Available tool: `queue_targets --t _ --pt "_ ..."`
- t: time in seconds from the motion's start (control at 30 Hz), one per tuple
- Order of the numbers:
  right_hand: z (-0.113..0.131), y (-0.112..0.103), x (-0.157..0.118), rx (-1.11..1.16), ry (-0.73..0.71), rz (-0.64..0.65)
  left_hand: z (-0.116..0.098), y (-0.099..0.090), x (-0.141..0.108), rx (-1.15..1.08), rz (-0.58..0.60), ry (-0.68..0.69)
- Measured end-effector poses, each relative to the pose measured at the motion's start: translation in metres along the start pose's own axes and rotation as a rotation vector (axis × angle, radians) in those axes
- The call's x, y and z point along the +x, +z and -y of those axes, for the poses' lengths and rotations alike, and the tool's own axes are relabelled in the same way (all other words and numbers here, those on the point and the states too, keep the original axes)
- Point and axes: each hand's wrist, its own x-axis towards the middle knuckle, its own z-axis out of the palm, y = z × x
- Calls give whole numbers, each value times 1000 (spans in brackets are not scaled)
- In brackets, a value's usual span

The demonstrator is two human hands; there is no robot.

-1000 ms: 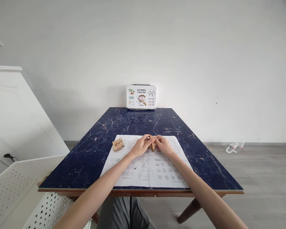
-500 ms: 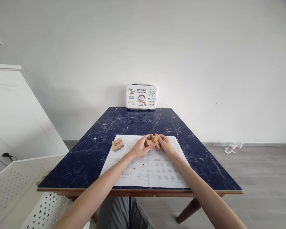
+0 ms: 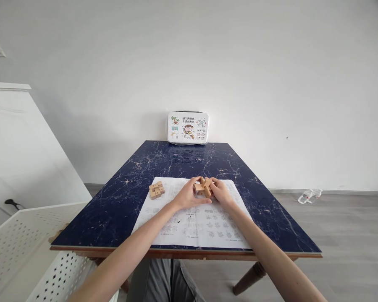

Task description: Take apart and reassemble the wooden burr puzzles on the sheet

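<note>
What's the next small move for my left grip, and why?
Probably close the left grip's thumb onto the wooden block assembly: the thumb stretches along its near side, while the right grip holds the right side, so closing might steady it.

left hand (image 3: 186,197): thumb spread | right hand (image 3: 221,193): grips wooden pieces (image 3: 207,191) | (printed sheet (image 3: 192,235) beneath)

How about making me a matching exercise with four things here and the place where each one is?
Things:
1. White case
2. Clear bottles
3. Clustered wooden cubes
4. Wooden puzzle

Places:
A. Between the left hand and right hand
B. At the far end of the table
C. At the far left corner of the paper
D. On the floor

Pairs: 1-B, 2-D, 3-C, 4-A.
</note>
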Motion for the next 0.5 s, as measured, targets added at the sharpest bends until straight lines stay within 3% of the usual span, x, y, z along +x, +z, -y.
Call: queue_targets --t 0.5 --pt "-1 0 2 -51 -45 29 2 0 2 92 -69 -115"
